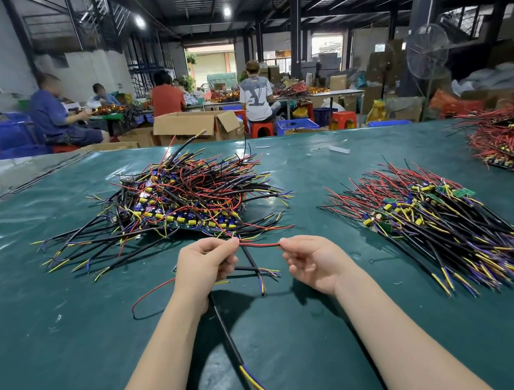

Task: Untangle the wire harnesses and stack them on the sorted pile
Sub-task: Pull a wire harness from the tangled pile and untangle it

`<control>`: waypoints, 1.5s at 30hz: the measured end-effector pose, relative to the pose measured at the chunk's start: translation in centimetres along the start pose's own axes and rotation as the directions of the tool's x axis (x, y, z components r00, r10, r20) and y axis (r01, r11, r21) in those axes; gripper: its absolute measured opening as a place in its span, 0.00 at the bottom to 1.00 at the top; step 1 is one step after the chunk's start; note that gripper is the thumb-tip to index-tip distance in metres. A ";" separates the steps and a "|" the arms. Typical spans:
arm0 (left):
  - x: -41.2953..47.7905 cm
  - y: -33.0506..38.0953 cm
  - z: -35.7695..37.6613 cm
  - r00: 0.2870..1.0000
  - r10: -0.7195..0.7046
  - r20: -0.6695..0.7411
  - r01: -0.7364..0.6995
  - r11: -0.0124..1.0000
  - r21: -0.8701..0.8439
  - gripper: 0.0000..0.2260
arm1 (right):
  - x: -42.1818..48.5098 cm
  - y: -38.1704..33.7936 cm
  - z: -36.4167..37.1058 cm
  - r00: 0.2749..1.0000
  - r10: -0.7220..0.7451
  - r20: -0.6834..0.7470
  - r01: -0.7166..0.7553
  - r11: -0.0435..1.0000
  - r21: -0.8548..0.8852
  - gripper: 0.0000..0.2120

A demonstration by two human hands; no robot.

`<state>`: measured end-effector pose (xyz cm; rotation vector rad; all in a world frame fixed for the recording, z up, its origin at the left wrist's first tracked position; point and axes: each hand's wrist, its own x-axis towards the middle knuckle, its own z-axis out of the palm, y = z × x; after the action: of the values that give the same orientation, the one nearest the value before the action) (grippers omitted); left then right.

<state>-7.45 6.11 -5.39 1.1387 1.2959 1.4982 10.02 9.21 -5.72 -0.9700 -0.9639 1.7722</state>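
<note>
While your left hand grips a wire harness, your right hand pinches the end of its red wire, stretched between both hands. Just beyond this grip lies the tangled heap; the sorted pile sits to its right.

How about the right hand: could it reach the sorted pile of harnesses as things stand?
Probably yes. The right hand pinches a red wire, but only bare green table mat lies between it and the sorted pile on its right; nothing blocks the way.
</note>
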 end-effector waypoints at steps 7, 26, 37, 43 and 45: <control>0.4 0.1 -1.0 0.997 0.013 -0.075 -0.014 1.000 -0.018 0.11 | -0.1 -0.4 -0.6 0.995 -0.096 0.023 0.099 0.952 -0.290 0.13; -0.5 1.1 -1.5 0.904 -0.209 0.373 0.288 0.943 -0.170 0.11 | -0.9 -0.4 -0.5 0.974 -0.177 0.142 0.112 0.918 0.382 0.27; -0.4 0.5 -1.7 0.881 -0.269 0.390 0.380 0.893 -0.241 0.09 | 0.3 -0.4 -1.5 0.964 -0.233 -0.126 0.257 0.938 0.232 0.11; -0.3 0.1 -0.2 0.954 -0.243 0.177 0.268 0.954 -0.137 0.07 | 0.7 -0.2 -1.4 0.892 -0.189 -0.410 0.318 0.908 0.272 0.08; -0.1 0.0 0.1 0.970 -0.218 0.107 0.238 0.939 -0.246 0.06 | 0.6 -0.1 -0.4 0.916 -0.171 -0.363 0.307 0.882 0.357 0.13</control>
<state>-7.30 6.04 -5.41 0.8393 1.1016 1.3876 10.23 9.90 -5.93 -0.7938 -0.4546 1.4628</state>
